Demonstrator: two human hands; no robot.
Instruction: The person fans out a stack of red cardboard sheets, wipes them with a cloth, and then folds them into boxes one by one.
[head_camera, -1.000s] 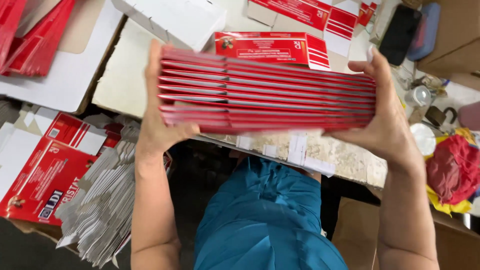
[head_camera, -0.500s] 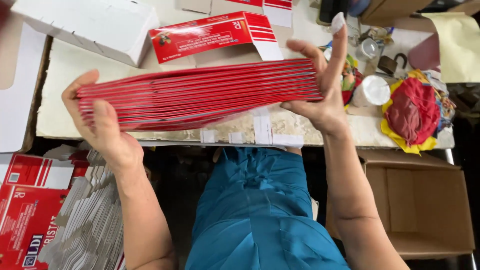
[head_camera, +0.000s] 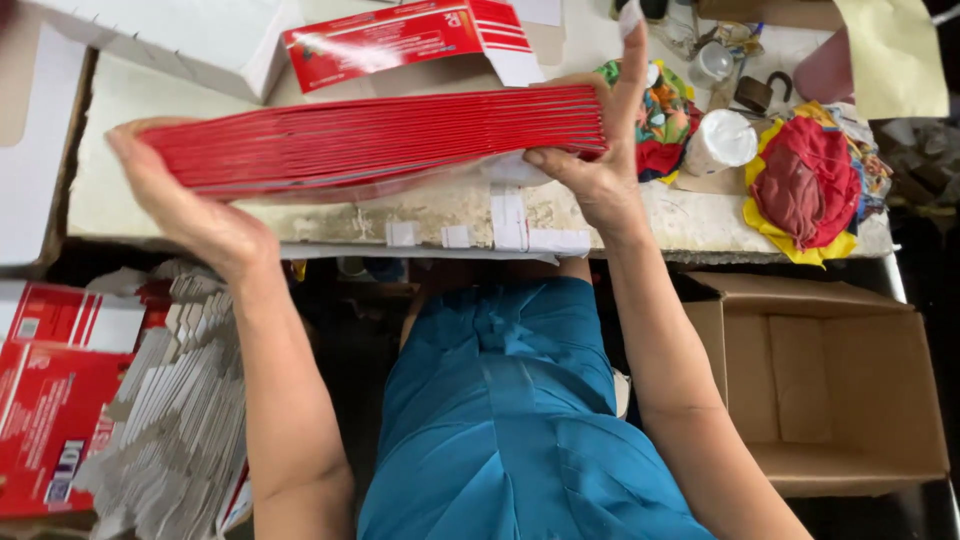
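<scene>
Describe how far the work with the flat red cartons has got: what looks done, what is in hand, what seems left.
Done: a big batch of flattened cartons already lies piled at the left below the table edge. In hand: the left hand and right hand squeeze a stack of red cartons from both ends above the table. Left: one red carton lies loose behind the stack, and the brown box at the right shows nothing inside.

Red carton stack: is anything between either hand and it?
Nothing visible. The left hand grips the stack of flat red cartons at its left end, the right hand at its right end, both touching it directly above the worktable.
</scene>
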